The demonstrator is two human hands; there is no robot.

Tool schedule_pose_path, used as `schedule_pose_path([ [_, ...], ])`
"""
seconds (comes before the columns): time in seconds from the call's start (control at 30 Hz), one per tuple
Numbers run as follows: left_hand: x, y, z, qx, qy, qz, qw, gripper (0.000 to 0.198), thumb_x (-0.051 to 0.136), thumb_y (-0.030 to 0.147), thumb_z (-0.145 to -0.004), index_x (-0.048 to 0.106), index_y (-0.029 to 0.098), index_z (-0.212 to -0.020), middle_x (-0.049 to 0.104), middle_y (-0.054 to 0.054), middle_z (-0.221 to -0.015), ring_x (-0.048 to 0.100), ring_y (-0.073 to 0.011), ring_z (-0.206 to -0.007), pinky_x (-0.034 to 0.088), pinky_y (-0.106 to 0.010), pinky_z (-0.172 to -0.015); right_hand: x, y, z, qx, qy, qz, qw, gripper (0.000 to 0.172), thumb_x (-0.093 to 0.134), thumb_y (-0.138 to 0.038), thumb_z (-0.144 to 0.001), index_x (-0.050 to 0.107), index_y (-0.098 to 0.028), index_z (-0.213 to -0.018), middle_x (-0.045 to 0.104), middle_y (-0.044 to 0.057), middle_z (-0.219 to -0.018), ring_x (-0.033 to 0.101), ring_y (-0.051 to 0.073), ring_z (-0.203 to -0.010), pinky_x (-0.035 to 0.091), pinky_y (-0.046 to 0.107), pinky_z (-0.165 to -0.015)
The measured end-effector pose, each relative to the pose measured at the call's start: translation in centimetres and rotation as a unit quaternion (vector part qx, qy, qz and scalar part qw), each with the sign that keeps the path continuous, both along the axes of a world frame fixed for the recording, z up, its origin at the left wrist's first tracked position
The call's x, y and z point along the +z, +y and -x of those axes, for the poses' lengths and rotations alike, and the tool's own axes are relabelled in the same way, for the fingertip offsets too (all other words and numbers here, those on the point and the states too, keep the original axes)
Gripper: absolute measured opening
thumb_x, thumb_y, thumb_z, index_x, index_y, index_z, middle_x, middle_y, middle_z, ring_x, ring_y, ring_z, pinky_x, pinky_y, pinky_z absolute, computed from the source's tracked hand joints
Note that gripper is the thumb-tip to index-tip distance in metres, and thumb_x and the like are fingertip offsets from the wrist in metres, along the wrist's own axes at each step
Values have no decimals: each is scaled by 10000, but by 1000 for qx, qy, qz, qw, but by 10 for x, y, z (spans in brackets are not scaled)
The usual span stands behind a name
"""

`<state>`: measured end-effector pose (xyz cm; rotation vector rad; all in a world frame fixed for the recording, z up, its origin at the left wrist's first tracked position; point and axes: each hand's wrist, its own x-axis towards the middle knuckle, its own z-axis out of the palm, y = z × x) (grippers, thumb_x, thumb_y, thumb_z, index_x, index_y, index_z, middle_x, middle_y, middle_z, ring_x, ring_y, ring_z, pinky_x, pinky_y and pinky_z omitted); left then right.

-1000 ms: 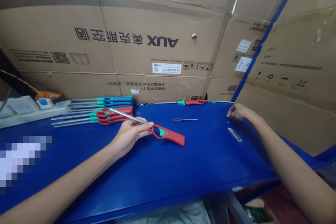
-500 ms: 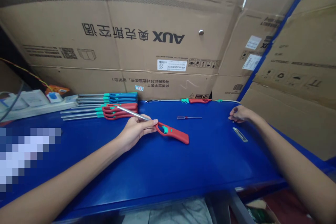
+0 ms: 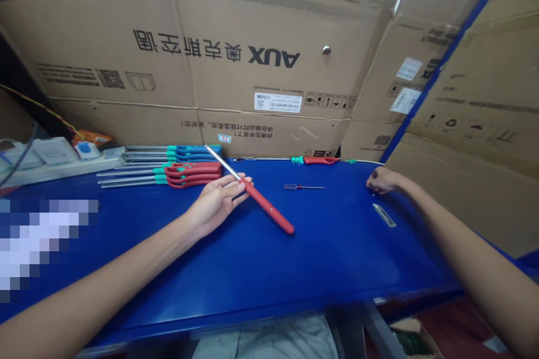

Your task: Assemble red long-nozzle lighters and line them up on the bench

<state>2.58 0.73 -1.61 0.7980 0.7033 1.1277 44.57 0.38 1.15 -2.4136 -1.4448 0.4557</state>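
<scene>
Over a glossy blue counter [image 3: 320, 269] backed by brown printed cardboard [image 3: 210, 11], holds a red-handled, metal-barrelled lighter [image 3: 261, 200] aslant in the left grip [image 3: 219, 200]; lowers the right grip [image 3: 380, 180] near a clear, elongated plastic piece [image 3: 384, 216]; cannot tell whether holding anything there.

On the lighter [image 3: 255, 192] we saw a smooth plastic handle [image 3: 272, 211] and a shiny metal barrel [image 3: 223, 163], while the worktop [image 3: 295, 275] looked smooth and glossy, the creased cardboard [image 3: 219, 0] matt, its label [image 3: 278, 102] papery, the screwdriver [image 3: 290, 187] part see-through plastic, part thin metal, and the power strip [image 3: 99, 162] hard plastic.
</scene>
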Motion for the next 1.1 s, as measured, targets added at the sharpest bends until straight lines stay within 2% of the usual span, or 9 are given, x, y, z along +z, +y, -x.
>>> schedule_pose_path([
  [0.07,3,-2,-1,-2,-3,-5,1000,247,537,-51,-814,657,87,-980,699,-113,-974,685,-188,-929,588,-314,-804,13,-2,15,25,9,-31,999,115,597,-92,-764,590,-127,-654,544,8,-526,551,128,-521,483,255,-530],
  [0.17,9,-6,-4,32,7,-3,999,218,487,-17,-849,623,78,-990,672,-94,-860,694,-217,-862,598,-360,-739,31,-6,58,104,41,-95,989,96,541,-141,-803,577,-164,-717,621,12,-665,574,97,-596,487,212,-607],
  [0.27,15,-8,-5,76,-3,-46,996,209,458,8,-868,590,113,-991,596,-15,-749,679,-198,-779,604,-397,-692,41,-13,119,270,134,-149,942,92,599,-262,-788,610,-170,-792,640,13,-700,573,114,-602,472,229,-587],
  [0.33,17,-7,-4,96,-21,-90,991,189,432,54,-902,574,144,-987,545,21,-713,626,-138,-657,602,-373,-657,40,-17,161,374,179,-141,899,113,625,-278,-763,625,-165,-762,638,11,-684,574,122,-615,472,241,-604],
  [0.4,17,-5,-2,126,-18,-123,984,174,413,117,-932,563,166,-1005,511,37,-678,552,-103,-552,546,-264,-511,33,-21,199,451,204,-129,859,93,632,-248,-750,649,-158,-766,669,27,-752,595,132,-678,485,259,-673],
  [0.53,14,0,0,161,-5,-142,977,150,405,207,-949,545,181,-995,444,61,-567,406,-75,-410,338,-156,-361,7,-27,249,512,263,-127,808,95,588,-176,-771,669,-150,-814,677,30,-767,592,129,-674,490,263,-666],
  [0.73,11,2,-3,136,-24,-89,986,252,540,302,-912,457,176,-710,230,118,-451,222,-45,-344,237,-151,-344,-22,-44,264,507,276,-196,793,58,597,-157,-780,650,-158,-804,666,15,-750,584,118,-655,495,255,-660],
  [0.87,14,2,-2,145,-34,-88,985,408,542,360,-925,320,195,-626,233,112,-442,220,-43,-347,234,-149,-349,-25,-55,262,537,248,-213,777,63,594,-135,-789,650,-165,-788,660,14,-747,588,114,-647,489,243,-654],
  [1.1,22,-1,0,169,-22,-108,980,507,534,479,-917,275,191,-591,224,103,-445,216,-42,-365,234,-157,-354,-30,-62,267,572,210,-270,746,100,582,-98,-806,656,-160,-829,666,37,-799,599,125,-687,492,246,-680],
])
